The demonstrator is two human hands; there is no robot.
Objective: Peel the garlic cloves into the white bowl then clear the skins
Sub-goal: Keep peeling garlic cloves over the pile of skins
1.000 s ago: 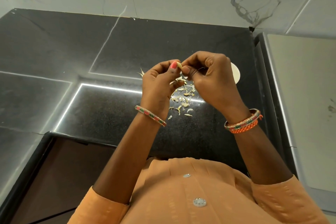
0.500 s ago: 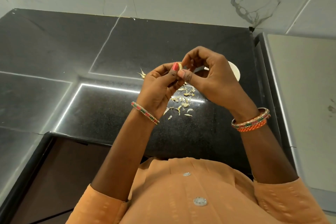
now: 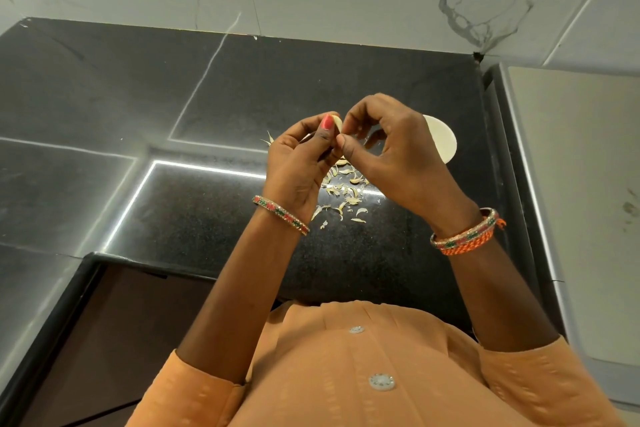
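Pinching the small pale garlic clove [image 3: 336,121] between left hand [image 3: 298,163] and right hand [image 3: 391,149], fingertips curled on it, risks it slipping onto the loose papery skins [image 3: 343,194], missing the round white bowl [image 3: 441,142].

Garlic clove [image 3: 336,121]: only a pale tip shows above the left hand [image 3: 298,163]; the rest is covered by thumb and fingers. Peeled or still skinned, cannot tell.

Right hand [image 3: 398,159]: fingertips curl in toward the clove; whether they touch it or pinch a bit of skin is hidden behind the knuckles.

White bowl [image 3: 443,142]: only a pale arc shows past the right hand; the greater part and any contents are covered.

Skins [image 3: 343,194] on the black counter [image 3: 173,211]: the far part of the scatter lies under both hands; pieces too small to count.

Person's sleeves and shirt front run off the bottom edge.
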